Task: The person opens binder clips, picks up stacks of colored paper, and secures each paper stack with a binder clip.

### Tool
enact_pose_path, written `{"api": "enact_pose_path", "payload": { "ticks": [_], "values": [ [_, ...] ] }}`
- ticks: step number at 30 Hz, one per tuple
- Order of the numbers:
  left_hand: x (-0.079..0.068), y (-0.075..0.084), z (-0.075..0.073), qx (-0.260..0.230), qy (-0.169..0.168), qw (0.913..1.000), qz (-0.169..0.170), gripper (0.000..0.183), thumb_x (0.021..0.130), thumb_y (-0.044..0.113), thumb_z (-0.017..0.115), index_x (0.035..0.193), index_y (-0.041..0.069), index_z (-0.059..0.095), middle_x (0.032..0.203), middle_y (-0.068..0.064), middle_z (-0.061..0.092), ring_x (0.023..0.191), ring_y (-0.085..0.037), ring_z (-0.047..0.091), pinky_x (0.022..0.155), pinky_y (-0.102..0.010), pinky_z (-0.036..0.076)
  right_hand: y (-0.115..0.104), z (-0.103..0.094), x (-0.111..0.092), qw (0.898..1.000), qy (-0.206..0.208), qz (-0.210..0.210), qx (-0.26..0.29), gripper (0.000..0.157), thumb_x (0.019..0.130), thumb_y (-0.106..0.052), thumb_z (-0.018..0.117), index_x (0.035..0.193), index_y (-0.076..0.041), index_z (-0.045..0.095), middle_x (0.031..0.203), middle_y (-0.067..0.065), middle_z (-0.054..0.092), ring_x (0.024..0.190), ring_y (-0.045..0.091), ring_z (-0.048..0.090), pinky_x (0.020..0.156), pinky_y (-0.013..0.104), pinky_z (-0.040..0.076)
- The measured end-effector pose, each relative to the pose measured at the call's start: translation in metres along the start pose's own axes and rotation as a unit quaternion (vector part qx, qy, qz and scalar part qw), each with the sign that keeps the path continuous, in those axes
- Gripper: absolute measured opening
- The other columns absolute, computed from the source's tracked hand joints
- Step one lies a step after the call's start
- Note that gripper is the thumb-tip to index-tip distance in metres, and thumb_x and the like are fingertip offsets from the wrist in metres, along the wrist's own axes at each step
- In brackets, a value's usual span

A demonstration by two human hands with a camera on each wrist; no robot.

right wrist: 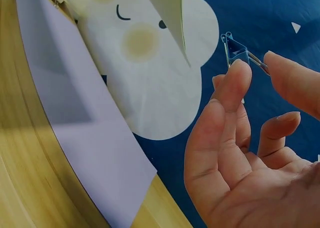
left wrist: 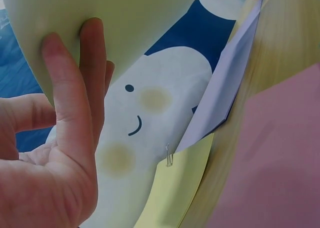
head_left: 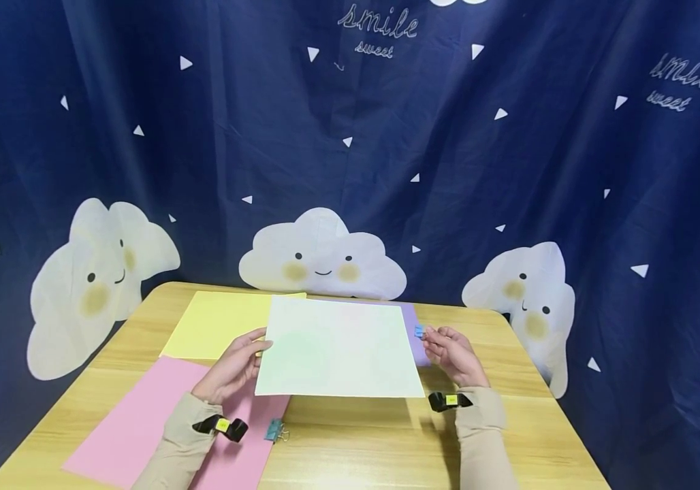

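A pale green-white sheet of paper [head_left: 338, 347] is held up above the table, its front edge toward me. My left hand [head_left: 233, 367] grips its left edge, with thumb and fingers on opposite faces, as the left wrist view shows. To the right of the sheet, my right hand [head_left: 455, 355] pinches a small blue binder clip [right wrist: 236, 50] by its wire handles between thumb and fingertips. The clip is apart from the pale sheet. Behind the sheet lies purple paper [head_left: 419, 344], mostly covered by it in the head view.
Yellow paper [head_left: 221, 323] lies at the back left, with a clip's wire handle [left wrist: 169, 157] on its edge. Pink paper [head_left: 135, 415] lies at the front left, a teal binder clip [head_left: 274, 429] on its right edge. A dark blue cloud-print curtain [head_left: 350, 170] hangs behind the wooden table [head_left: 350, 449].
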State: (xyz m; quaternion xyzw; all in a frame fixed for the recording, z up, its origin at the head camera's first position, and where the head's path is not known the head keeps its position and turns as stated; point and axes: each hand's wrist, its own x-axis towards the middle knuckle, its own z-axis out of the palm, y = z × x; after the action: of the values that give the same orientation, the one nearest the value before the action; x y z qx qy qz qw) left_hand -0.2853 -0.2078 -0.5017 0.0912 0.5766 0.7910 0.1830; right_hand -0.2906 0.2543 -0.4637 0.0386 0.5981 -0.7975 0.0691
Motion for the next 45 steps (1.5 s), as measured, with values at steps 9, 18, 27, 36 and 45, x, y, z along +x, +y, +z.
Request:
{"api": "enact_pose_path", "payload": {
  "ticks": [9,18,27,36,45],
  "values": [
    [-0.0001,-0.001,-0.0025,-0.01,-0.011,0.9999,0.003,0.069,0.109,0.014,0.047,0.162,-0.005,0.006,0.084,0.012,0.063,0.058,0.004,0.053,0.054,-0.009,0.047,0.0021,0.0042,0.0006,1.0,-0.005,0.001,0.0,0.025,0.106,-0.01,0.057,0.083,-0.018,0.05,0.083,-0.005,0.074,0.073,0.003,0.068,0.07,0.018,0.06],
    [0.0004,0.0003,-0.0038,-0.022,-0.031,0.9992,0.015,0.065,0.11,0.012,0.045,0.159,-0.007,0.008,0.092,0.01,0.071,0.065,0.002,0.064,0.061,-0.014,0.057,0.0038,0.0073,0.0,1.0,-0.007,0.0,-0.001,0.029,0.106,-0.005,0.055,0.081,-0.018,0.049,0.082,-0.006,0.076,0.071,0.003,0.069,0.069,0.018,0.061],
    [0.0004,0.0011,-0.0037,-0.025,-0.034,0.999,0.015,0.063,0.111,0.012,0.044,0.159,-0.007,0.009,0.099,0.007,0.073,0.072,-0.001,0.069,0.07,-0.02,0.063,0.0067,0.0061,0.0017,1.0,-0.023,0.01,0.002,0.031,0.106,-0.006,0.055,0.08,-0.018,0.044,0.082,-0.005,0.076,0.071,0.004,0.07,0.07,0.019,0.061],
    [0.0004,0.0017,-0.0049,-0.02,-0.023,0.9995,0.007,0.065,0.11,0.013,0.046,0.16,-0.003,0.009,0.091,0.01,0.068,0.062,0.003,0.059,0.057,-0.011,0.053,0.0072,0.0022,0.0026,1.0,-0.028,0.014,0.004,0.036,0.106,-0.003,0.054,0.076,-0.019,0.04,0.081,-0.005,0.075,0.07,0.004,0.069,0.071,0.019,0.061],
    [0.0003,0.003,-0.0046,-0.016,-0.026,0.9995,0.008,0.067,0.11,0.014,0.047,0.161,-0.005,0.008,0.09,0.01,0.066,0.059,0.004,0.055,0.055,-0.009,0.05,0.0065,0.0038,0.0033,0.999,-0.038,0.009,0.011,0.038,0.107,-0.001,0.05,0.075,-0.018,0.038,0.081,-0.002,0.076,0.067,0.005,0.067,0.068,0.019,0.06]
  ]
}}
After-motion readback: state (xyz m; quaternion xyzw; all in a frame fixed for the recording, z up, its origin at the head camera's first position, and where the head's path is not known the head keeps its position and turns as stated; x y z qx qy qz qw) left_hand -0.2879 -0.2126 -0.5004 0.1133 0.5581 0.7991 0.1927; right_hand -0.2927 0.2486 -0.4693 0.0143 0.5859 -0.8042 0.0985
